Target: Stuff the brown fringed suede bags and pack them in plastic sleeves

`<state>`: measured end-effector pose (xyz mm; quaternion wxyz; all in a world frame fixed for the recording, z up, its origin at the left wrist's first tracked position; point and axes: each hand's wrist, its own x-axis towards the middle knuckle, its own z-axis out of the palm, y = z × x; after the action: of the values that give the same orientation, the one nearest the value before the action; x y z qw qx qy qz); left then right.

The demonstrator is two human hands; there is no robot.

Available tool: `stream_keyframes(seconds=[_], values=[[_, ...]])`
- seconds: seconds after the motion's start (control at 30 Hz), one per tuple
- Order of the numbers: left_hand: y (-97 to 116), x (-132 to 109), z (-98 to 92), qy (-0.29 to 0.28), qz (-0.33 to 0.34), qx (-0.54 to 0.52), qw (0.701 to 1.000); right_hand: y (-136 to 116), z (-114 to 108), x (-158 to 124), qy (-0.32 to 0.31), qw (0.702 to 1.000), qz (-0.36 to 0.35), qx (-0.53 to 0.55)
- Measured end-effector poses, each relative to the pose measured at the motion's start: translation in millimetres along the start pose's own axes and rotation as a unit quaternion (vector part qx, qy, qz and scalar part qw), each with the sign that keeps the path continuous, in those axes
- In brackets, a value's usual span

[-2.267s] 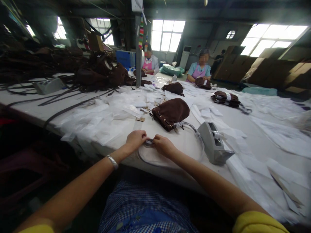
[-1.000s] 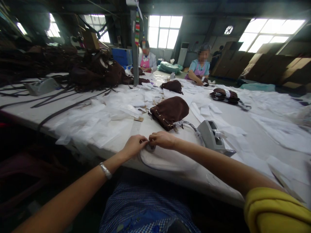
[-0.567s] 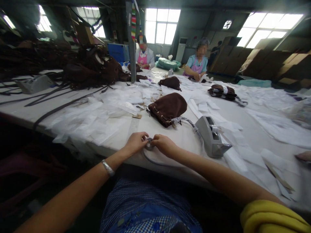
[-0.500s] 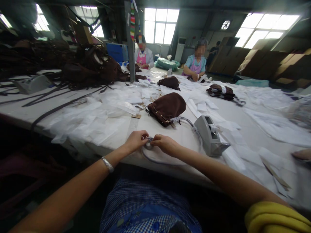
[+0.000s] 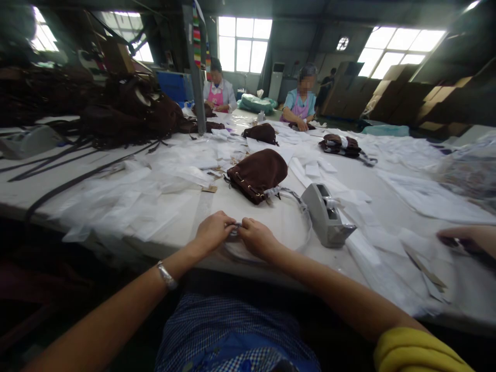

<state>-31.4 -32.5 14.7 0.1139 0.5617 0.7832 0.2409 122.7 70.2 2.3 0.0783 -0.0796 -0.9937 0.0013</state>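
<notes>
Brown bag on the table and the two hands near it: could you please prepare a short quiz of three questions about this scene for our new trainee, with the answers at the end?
1. On which side does the person wear the silver-coloured bracelet: A left, B right, C both?
2. True or false: from the wearer's view, the grey tape dispenser stands to the right of the brown bag.
3. What do the left hand and the right hand hold between them?

Key: 1. A. 2. True. 3. A small grey piece, mostly hidden.

No letters or numbers can be read, neither on the brown bag (image 5: 259, 173) nor on the grey dispenser (image 5: 324, 223) near it.
</notes>
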Motion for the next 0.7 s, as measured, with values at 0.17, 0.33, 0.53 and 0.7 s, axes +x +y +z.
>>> stream_keyframes(seconds=[0.17,0.33,0.53,0.7], values=[[-4.9,17.5,-7.1,-0.066,0.062,-0.026,0.996,20.3,-8.8,-2.0,-0.021,0.996,-0.063,0.057],[-1.0,37.5,-6.5,-0.134,0.154,-0.075,0.976,50.2,-23.9,-9.9,-0.027,0.98,-0.194,0.039],[-3.5,24.4,0.3,-0.055,0.099,-0.072,0.991,38.8,-13.4,-15.4,-0.021,0.986,-0.168,-0.005],[-0.8,1.8,-4.9,0.004,0.029,-0.036,0.999,13.5,-6.3,-14.2,0.001,0.998,-0.055,0.004]])
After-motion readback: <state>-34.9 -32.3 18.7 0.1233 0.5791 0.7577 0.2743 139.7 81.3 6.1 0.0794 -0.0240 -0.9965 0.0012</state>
